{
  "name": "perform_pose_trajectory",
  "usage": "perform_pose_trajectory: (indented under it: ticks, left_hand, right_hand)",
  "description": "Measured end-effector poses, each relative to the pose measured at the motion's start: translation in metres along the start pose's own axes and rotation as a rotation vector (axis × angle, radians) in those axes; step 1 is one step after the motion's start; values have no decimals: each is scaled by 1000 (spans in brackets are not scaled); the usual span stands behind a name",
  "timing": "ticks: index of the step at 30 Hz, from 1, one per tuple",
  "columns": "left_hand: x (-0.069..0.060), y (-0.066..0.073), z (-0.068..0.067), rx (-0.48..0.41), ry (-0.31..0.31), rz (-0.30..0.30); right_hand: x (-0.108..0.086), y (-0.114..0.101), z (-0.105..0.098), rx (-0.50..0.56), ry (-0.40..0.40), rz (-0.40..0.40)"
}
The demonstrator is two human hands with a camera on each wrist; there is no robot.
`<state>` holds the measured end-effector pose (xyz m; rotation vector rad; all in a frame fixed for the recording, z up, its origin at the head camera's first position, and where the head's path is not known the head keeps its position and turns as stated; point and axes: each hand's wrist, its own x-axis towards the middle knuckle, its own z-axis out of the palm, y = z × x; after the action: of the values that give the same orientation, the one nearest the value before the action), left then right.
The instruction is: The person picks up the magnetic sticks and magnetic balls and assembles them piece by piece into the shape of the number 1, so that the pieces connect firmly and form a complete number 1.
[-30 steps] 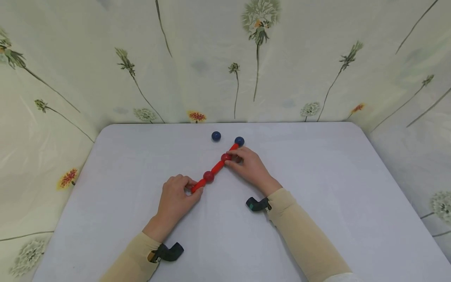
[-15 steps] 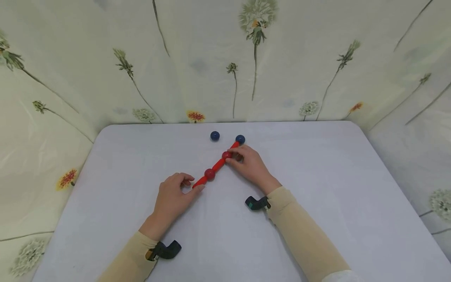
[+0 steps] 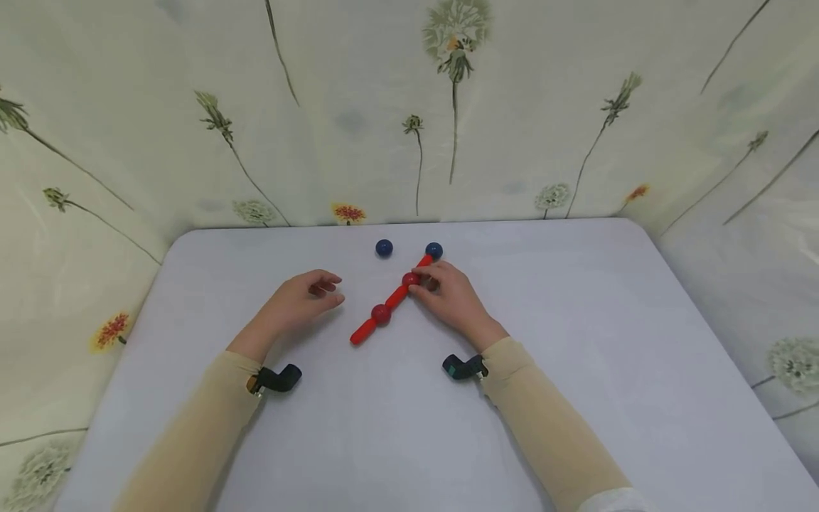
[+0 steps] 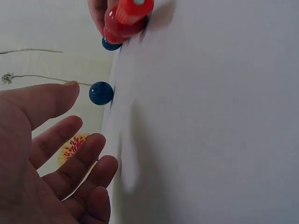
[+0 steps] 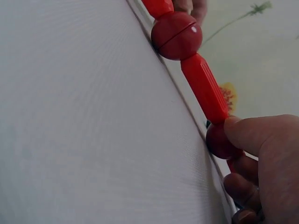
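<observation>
A chain of red rods [image 3: 363,332] and dark red balls [image 3: 381,314] lies slanting over the white table, with a blue ball [image 3: 434,250] at its far end. My right hand [image 3: 453,299] pinches the farther dark red ball [image 5: 218,140] between thumb and fingers, which partly cover it. One red rod [image 5: 204,88] joins this ball to the nearer one. Left of the chain, my left hand [image 3: 296,307] is held with relaxed, parted fingers and nothing in them. Closest ahead of it is a loose blue ball [image 4: 101,93], apart from the chain.
The white tabletop [image 3: 384,441] ends at the back against a flower-printed cloth [image 3: 358,142], which also hangs at both sides. Each sleeved wrist carries a small black camera mount, one at the left wrist [image 3: 278,378] and one at the right [image 3: 462,367].
My left hand has let go of the chain's near rod and moved left and away from me toward the back. My right hand keeps its pinch on the ball, nearly in place.
</observation>
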<state>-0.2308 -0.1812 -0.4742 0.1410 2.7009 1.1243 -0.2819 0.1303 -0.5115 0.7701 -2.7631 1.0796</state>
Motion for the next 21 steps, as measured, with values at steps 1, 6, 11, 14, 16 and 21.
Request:
perform_pose_trajectory:
  ticks: [1, 6, 11, 14, 16, 21]
  left_hand:
    - [7, 0, -3, -5, -11, 6]
    - [38, 3, -11, -24, -50, 23]
    - [66, 12, -13, -13, -108, 27]
    - [81, 21, -10, 15, -145, 46]
    - [89, 28, -8, 34, -170, 56]
    - [104, 45, -2, 114, -194, 64]
  right_hand:
    - [0, 1, 0, 3, 4, -2]
    - [1, 3, 2, 15, 11, 8]
    - [0, 2, 1, 28, 17, 17]
    - [-1, 3, 2, 34, 18, 24]
    - [-1, 4, 2, 33, 13, 31]
    - [0, 5, 2, 24, 10, 34]
